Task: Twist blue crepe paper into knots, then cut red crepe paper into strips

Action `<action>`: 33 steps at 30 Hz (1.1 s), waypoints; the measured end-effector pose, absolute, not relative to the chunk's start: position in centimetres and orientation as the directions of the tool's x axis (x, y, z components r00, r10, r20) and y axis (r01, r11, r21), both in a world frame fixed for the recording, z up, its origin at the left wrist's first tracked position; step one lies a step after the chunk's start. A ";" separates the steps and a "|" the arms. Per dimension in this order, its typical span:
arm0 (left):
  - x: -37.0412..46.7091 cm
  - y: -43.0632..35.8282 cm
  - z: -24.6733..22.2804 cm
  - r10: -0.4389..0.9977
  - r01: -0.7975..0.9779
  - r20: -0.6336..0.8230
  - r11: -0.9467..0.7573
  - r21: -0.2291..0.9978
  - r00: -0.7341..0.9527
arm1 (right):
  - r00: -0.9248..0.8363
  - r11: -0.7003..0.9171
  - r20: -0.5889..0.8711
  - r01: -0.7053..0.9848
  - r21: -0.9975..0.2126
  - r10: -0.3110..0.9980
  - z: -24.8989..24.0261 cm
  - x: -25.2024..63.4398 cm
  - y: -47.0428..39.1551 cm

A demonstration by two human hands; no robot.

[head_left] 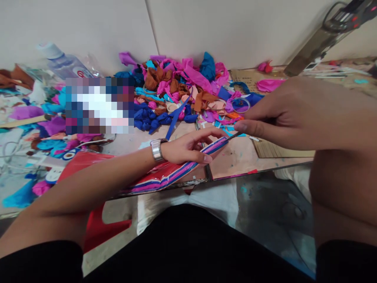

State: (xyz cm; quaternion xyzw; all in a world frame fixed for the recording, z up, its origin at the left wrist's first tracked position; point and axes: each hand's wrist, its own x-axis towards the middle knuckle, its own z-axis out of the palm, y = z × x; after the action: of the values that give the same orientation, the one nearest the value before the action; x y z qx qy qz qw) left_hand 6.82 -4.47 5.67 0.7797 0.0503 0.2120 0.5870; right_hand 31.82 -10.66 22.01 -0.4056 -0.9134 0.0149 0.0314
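Striped bundle [165,177] in L hand [188,148], tip nr R hand [265,122].

striped bundle [176,171] in pink, blue, purple and white, long, glossy, slanting along the table's near edge

Wall: pale off-white panels [220,31], slightly bluish at left and warmer at right, split by a thin, slanting dark seam [152,27].
Worktable: its far side by the wall, with a stained, pinkish-beige top [232,157] crossed by a dark joint [207,172]; the front edge is dark.
Floor: dull greenish gray [123,237] at lower left; a darker, blue-gray area [265,208] at right, its surface unclear.
Red plastic piece [107,232]: below the table's left part, possibly a stool.
Light: soft and fairly even on the wall, dimmer under the table.
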 end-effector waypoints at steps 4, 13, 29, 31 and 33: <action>6.9 -4.5 5.6 0.344 -0.154 0.260 -0.306 0.939 0.902 | -0.615 0.614 -0.008 0.787 -0.049 0.788 21.8 31.2 -11.1; 7.3 -4.3 5.3 0.347 -0.173 0.281 -0.312 0.934 0.895 | -0.507 0.506 -0.019 0.862 -0.019 0.862 21.0 31.1 -11.0; 7.7 -4.1 5.2 0.387 -0.114 0.252 -0.345 0.932 0.887 | -0.406 0.397 0.036 0.906 0.143 0.913 20.0 29.7 -11.1; 7.7 -4.1 5.3 0.390 -0.113 0.252 -0.347 0.931 0.885 | -0.399 0.390 0.048 0.912 0.128 0.916 19.9 29.7 -11.1; 7.7 -4.1 5.4 0.381 -0.113 0.250 -0.347 0.931 0.890 | -0.401 0.391 0.054 0.910 0.137 0.914 19.9 29.6 -11.1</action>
State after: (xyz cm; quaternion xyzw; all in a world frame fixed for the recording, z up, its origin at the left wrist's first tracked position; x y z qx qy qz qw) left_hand 7.73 -4.14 5.38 0.7909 0.0848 0.2188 0.5652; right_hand 29.64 -11.07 19.85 -0.5470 -0.8339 -0.0723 -0.0152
